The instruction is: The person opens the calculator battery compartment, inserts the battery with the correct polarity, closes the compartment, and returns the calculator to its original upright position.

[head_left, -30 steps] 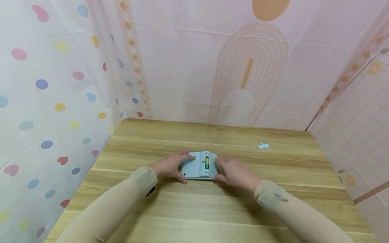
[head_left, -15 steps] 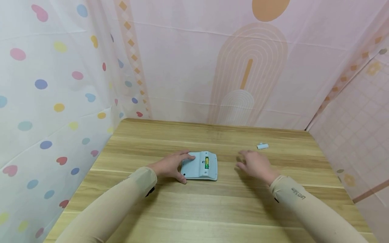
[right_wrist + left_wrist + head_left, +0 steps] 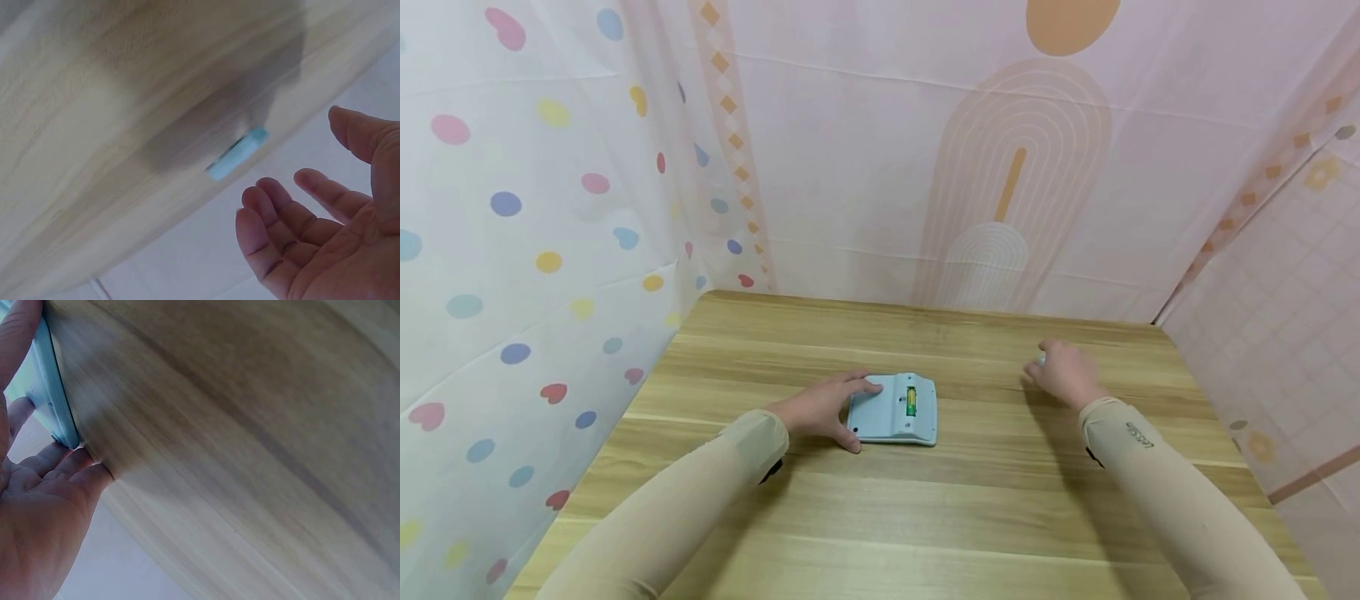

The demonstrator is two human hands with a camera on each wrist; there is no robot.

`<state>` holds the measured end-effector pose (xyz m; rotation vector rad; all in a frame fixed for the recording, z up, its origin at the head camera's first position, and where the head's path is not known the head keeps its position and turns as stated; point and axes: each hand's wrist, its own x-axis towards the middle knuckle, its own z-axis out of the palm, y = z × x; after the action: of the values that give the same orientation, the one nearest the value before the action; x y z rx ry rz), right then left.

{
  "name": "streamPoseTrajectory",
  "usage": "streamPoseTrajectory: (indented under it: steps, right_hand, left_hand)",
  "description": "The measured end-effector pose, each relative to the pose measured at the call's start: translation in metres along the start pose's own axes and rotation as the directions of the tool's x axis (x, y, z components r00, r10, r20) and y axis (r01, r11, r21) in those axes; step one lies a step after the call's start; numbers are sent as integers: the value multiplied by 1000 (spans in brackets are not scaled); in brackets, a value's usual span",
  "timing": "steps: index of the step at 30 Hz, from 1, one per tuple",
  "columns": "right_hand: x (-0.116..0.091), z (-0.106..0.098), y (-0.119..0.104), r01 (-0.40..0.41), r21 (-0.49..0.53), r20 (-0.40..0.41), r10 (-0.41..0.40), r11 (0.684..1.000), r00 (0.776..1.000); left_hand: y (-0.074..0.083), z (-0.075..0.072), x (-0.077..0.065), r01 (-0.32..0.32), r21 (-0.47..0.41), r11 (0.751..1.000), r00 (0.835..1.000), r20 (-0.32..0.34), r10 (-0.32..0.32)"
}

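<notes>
A light blue calculator (image 3: 877,417) lies face down on the wooden table, its battery slot uncovered and a green-and-gold battery (image 3: 912,402) seated inside. My left hand (image 3: 822,408) grips its left end, thumb along the near edge and fingers reaching over the back and far edge. Off to the right, my right hand (image 3: 1067,375) hovers with parted, bent fingers around the small light blue battery cover (image 3: 237,154). In the right wrist view the cover rests on the table, apart from the fingertips; in the head view the hand hides most of it.
The wooden table (image 3: 880,517) runs back to a pale pink patterned curtain (image 3: 850,167). A dotted white curtain (image 3: 550,225) hangs along the left side, and another patterned cloth (image 3: 1300,333) along the right.
My right hand has let go of the calculator's right edge and moved right and away to the battery cover. The left hand and the calculator have stayed in place.
</notes>
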<state>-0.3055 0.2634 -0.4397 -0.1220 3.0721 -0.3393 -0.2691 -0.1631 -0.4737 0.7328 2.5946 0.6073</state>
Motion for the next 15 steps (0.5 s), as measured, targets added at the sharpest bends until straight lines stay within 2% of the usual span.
streamPoseTrajectory:
  steps: [4, 15]
  right_hand:
    - [5, -3, 5, -51, -9, 33, 51, 999, 998]
    - [17, -7, 11, -104, -38, 107, 108, 994, 988]
  left_hand:
    - [0, 0, 0, -3, 8, 1000, 1000, 2, 3]
    - [3, 2, 0, 0, -11, 1000, 1000, -5, 0]
